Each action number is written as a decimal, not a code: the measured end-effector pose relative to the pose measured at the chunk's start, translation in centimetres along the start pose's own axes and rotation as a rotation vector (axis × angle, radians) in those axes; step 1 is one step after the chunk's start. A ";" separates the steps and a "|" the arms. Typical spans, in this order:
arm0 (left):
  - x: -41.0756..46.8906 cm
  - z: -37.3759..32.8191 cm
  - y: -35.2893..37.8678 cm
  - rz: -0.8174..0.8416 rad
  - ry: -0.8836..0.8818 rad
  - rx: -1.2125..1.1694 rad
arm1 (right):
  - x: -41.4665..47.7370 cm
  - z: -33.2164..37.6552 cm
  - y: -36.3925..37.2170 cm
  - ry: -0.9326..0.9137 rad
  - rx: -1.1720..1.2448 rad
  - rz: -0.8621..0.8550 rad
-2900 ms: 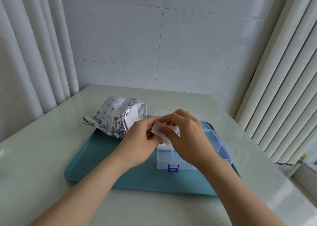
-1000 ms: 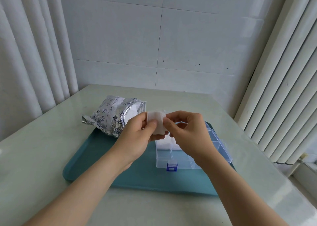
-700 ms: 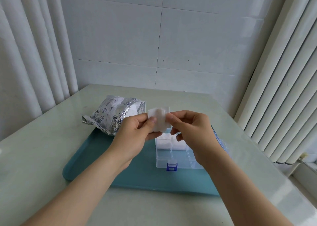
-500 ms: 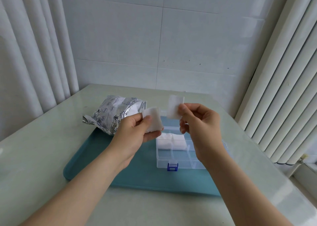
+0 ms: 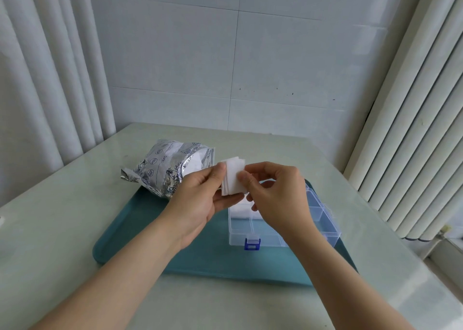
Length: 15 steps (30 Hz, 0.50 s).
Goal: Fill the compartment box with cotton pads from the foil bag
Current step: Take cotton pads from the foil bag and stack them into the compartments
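A small stack of white square cotton pads (image 5: 233, 177) is held upright above the box, pinched by my left hand (image 5: 200, 197) on its left side and by my right hand (image 5: 278, 194) on its right edge. Below them the clear compartment box (image 5: 323, 219) with a blue latch (image 5: 252, 244) lies open on the teal tray (image 5: 150, 229). White pads lie in a far-left compartment, partly hidden by my hands. The silver foil bag (image 5: 167, 169) lies on its side at the tray's back left, mouth open toward the hands, with white pads inside.
The tray sits on a pale green glossy table (image 5: 62, 217). White curtains (image 5: 37, 79) hang on the left and on the right, and a tiled wall stands behind the table.
Half a second ago my right hand held one pad apart, raised to the right. Now both hands have come back together on the stack of pads above the box.
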<state>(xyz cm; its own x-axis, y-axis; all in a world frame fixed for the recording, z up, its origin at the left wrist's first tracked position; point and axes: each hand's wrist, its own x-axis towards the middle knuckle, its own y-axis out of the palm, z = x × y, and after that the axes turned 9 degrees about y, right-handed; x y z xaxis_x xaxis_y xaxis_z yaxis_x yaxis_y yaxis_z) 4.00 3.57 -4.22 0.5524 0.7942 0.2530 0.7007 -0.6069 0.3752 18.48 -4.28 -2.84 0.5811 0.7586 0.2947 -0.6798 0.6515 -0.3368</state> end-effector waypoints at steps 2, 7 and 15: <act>0.1 0.1 0.0 -0.013 0.019 0.013 | 0.0 -0.1 0.3 -0.031 -0.055 -0.007; 0.0 0.3 0.0 -0.021 0.048 0.085 | 0.0 -0.2 0.4 0.007 -0.011 -0.002; -0.3 0.5 0.0 0.062 0.118 0.333 | 0.3 -0.5 -0.1 0.149 0.060 0.078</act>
<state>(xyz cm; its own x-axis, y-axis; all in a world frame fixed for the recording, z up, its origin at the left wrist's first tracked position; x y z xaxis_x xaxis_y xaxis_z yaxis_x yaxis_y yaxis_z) 4.05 3.37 -4.74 0.5559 0.7419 0.3750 0.7871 -0.6148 0.0495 18.96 -4.13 -3.12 0.5828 0.8018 0.1321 -0.7480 0.5929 -0.2983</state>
